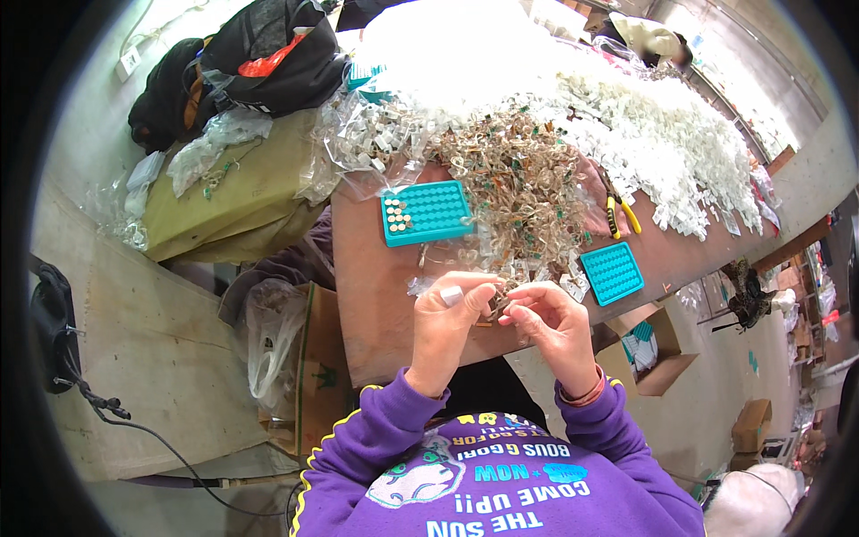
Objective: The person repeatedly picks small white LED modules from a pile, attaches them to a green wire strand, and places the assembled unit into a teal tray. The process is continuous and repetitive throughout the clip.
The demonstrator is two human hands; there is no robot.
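Note:
My left hand (pixel 445 322) and my right hand (pixel 557 324) meet at the table's near edge, fingertips pinched. Between them is a small brownish part (pixel 497 301), too fine to make out in detail. A small white block (pixel 452 294) rests against the fingers of my left hand. Just beyond spreads a heap of tangled brownish, partly see-through parts with green bits (pixel 514 179). To the left of the heap lies a teal tray (pixel 438 234) with several round, pale pieces in its left pockets. A second teal tray (pixel 613 274) lies right of my right hand.
Pliers with yellow handles (pixel 622 217) lie right of the heap. White small pieces (pixel 662 134) cover the table's far right. Black bags (pixel 273 63) sit at the far left. Below the table stand a cardboard box (pixel 667 358) and a plastic bag (pixel 273 340). Another person (pixel 649 38) is at the back.

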